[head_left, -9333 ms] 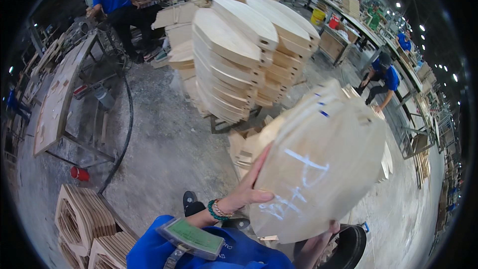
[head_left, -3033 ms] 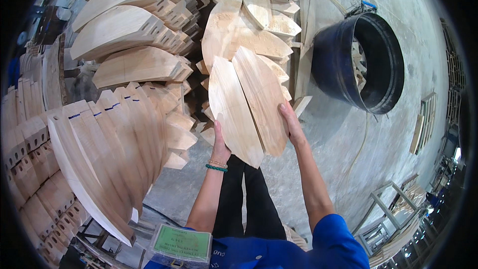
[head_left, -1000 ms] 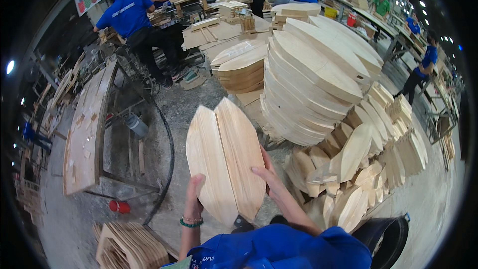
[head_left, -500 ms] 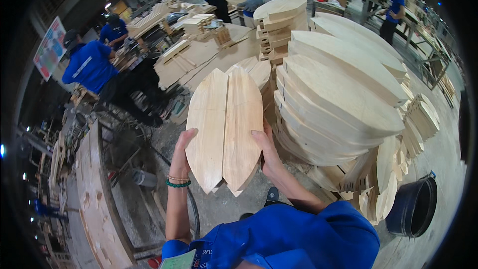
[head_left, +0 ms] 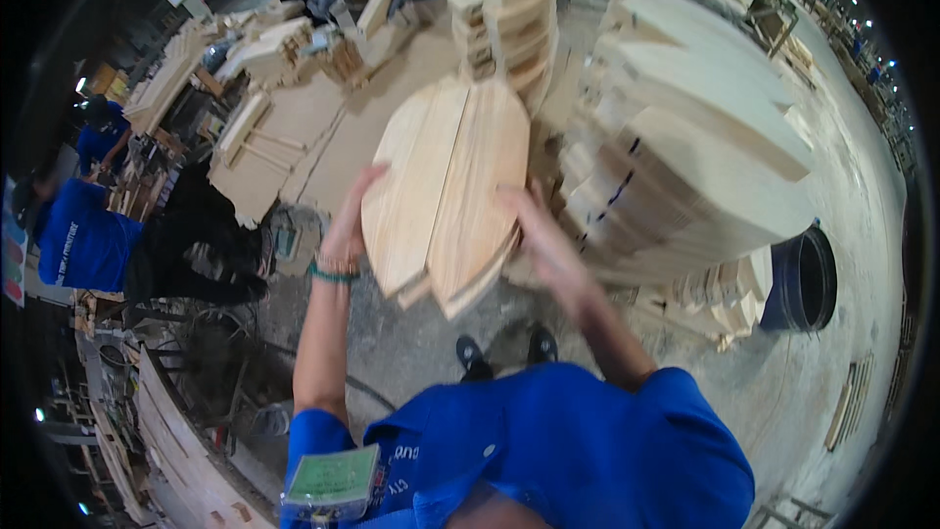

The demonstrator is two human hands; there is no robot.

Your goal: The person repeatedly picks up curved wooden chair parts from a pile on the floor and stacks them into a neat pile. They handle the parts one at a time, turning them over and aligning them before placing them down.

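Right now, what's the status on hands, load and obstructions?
Left hand and right hand gripping opposite edges. Two curved wooden boards between them, side by side. Board stack close on the right.

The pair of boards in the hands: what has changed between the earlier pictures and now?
The white-marked board held in the earliest picture is out of hand; the pair of boards was taken up instead. Over the last second it moved forward, away from the body, beside the cardboard, over where a low stack showed; contact is unclear. Since pickup, the left hand and right hand still grip opposite sides.
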